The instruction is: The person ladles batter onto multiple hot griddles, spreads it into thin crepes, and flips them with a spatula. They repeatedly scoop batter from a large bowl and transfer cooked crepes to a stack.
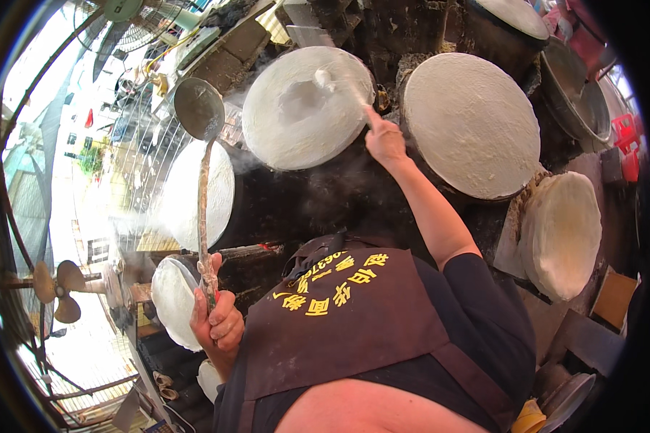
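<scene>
My left hand is closed around the long worn handle of a ladle, whose round metal bowl points up and away from me. My right hand reaches forward over a round white-covered surface and grips a stick-like tool with a white tip. Motion blurs the tool's shaft, so I cannot tell its exact kind. That round surface has a greyish, wet-looking patch in its middle, near the tool's tip. To its right lies another round, bumpy white-coated surface.
More white-coated rounds stand at the left, the lower left and the right. Steam drifts between them. A large metal pot is at the far right, near a red plastic stool. A brass-coloured fan blade sits at the left.
</scene>
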`<state>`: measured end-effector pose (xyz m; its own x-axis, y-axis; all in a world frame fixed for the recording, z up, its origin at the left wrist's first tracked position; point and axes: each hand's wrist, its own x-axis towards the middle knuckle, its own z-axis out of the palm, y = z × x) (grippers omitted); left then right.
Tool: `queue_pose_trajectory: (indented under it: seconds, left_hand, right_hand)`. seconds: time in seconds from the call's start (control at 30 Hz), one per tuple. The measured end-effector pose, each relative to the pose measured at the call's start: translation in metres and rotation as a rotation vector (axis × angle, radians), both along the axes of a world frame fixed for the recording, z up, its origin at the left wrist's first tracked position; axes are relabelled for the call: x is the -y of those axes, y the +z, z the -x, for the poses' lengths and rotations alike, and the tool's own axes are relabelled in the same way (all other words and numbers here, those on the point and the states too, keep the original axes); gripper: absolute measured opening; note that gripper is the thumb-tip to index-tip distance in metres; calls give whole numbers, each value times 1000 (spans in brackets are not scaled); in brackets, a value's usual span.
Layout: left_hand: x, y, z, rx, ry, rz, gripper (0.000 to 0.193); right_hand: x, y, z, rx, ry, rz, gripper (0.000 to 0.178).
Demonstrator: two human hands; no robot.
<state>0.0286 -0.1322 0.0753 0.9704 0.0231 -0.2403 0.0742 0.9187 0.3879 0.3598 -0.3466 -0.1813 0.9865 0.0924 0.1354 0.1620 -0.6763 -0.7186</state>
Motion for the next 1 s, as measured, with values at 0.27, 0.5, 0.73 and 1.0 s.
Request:
queue_pose_trajectory:
  seconds: [0.27,0.5,0.73,1.0]
  left_hand:
    - [-3,-2,6,-22,-34,-19,56]
    - [-7,-7,12,-20,-37,-2,56]
    - [-7,-2,22,-9,-49,29,57]
    - [-2,3,29,-8,-15,2,55]
  right_hand:
    - [-45,18,15,5,245,86,54]
    - [-33,9,35,15,103,204,55]
    - [-39,22,16,56,138,153,54]
    - [-78,25,7,84,414,258,53]
